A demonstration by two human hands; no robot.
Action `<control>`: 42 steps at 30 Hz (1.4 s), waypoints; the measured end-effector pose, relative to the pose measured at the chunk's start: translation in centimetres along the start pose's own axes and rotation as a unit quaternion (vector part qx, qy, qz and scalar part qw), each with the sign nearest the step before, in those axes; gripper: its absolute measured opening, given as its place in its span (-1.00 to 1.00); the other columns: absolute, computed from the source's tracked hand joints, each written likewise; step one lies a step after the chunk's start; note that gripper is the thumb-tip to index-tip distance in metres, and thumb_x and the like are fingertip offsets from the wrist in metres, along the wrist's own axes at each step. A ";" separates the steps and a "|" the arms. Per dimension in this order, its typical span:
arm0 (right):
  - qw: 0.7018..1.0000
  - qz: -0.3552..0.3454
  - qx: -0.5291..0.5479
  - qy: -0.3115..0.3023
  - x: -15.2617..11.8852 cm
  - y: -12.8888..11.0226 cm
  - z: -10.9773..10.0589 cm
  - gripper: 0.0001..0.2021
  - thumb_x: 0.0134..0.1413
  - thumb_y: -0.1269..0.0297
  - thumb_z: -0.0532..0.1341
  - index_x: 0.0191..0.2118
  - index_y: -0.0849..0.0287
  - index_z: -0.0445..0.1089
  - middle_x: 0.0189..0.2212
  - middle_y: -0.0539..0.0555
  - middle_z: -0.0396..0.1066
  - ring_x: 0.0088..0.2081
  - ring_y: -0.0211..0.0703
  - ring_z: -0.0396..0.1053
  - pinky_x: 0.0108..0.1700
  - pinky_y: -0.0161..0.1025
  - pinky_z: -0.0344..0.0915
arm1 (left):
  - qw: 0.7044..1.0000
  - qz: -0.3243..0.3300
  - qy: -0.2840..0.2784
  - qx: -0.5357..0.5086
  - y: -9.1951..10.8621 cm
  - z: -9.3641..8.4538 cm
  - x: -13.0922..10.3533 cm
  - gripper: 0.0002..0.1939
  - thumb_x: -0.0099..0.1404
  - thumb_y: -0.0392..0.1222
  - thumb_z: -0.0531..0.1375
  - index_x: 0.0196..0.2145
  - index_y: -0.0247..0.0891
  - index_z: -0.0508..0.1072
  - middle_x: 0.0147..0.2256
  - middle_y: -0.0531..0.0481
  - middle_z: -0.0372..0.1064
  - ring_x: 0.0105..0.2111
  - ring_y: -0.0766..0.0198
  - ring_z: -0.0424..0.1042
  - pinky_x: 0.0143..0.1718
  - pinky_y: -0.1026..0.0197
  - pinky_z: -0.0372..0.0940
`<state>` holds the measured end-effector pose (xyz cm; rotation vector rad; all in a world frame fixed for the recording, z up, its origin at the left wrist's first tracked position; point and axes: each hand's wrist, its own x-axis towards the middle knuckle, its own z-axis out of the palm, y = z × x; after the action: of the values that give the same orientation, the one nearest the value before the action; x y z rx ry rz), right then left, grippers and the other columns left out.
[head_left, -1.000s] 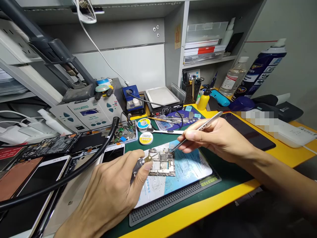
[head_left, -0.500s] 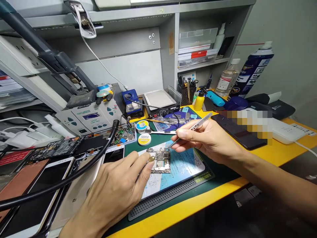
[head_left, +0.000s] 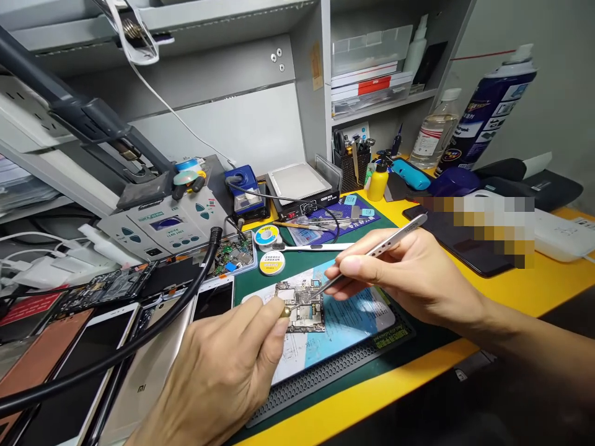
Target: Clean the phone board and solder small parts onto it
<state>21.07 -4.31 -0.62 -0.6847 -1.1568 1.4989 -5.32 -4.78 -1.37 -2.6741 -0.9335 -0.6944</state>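
Note:
A phone circuit board [head_left: 317, 317] lies on a blue and white printed sheet [head_left: 344, 319] over the green mat. My right hand [head_left: 404, 269] is closed round silver tweezers [head_left: 390, 240], whose tips reach over the right part of the board. At the board's left side, my left hand [head_left: 227, 362] pinches a slim tool with a brass-coloured end [head_left: 286, 312]. Its thin point extends over the board; the rest is hidden by my fingers. Whether either tool touches the board, I cannot tell.
A black hose [head_left: 186, 310] curves across the left over several phones. Behind the board are solder reels [head_left: 271, 262], a brush [head_left: 307, 247] and a soldering station [head_left: 162, 232]. A yellow bottle [head_left: 377, 183] and a spray can [head_left: 488, 114] stand at the back right.
The view has shifted slightly. My right hand has brought the tweezer tips from the board's upper right edge inward over it. The brass-ended tool's point has moved lower on the board.

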 end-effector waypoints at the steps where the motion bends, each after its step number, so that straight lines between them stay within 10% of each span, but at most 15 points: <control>1: 1.000 -0.001 -0.003 0.000 -0.1 0.0 0.0 -0.95 0.18 0.30 0.50 -0.29 0.13 0.71 -0.33 0.03 0.72 -0.32 -0.14 0.71 -0.16 -0.34 0.68 | 1.000 0.001 0.000 0.000 0.0 0.0 0.0 -0.80 0.61 -0.24 -0.01 -0.11 -0.17 0.42 -0.43 0.11 0.43 -0.58 0.30 0.40 -0.55 0.20 0.20; 25: 0.999 0.021 0.020 0.015 0.2 0.4 0.3 -0.92 0.11 0.34 0.54 -0.32 0.22 0.70 -0.37 0.08 0.71 -0.36 -0.13 0.71 -0.23 -0.40 0.67 | 0.999 0.018 0.008 -0.034 0.0 0.0 -0.2 -0.83 0.59 -0.28 0.02 -0.06 -0.21 0.41 -0.42 0.08 0.45 -0.55 0.31 0.45 -0.55 0.24 0.24; 42: 0.975 0.179 0.128 0.015 1.3 -0.2 -0.5 -0.79 0.03 0.27 0.60 -0.34 0.33 0.69 -0.39 0.14 0.69 -0.38 -0.22 0.69 -0.24 -0.48 0.63 | 0.997 -0.008 0.028 -0.077 0.2 0.7 0.0 -0.83 0.60 -0.27 0.02 -0.02 -0.22 0.40 -0.35 0.07 0.51 -0.49 0.31 0.50 -0.51 0.23 0.27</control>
<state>21.26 -2.92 -0.37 -0.7598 -0.8239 1.8942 -4.97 -4.73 -1.97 -2.7652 -0.9237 -0.8724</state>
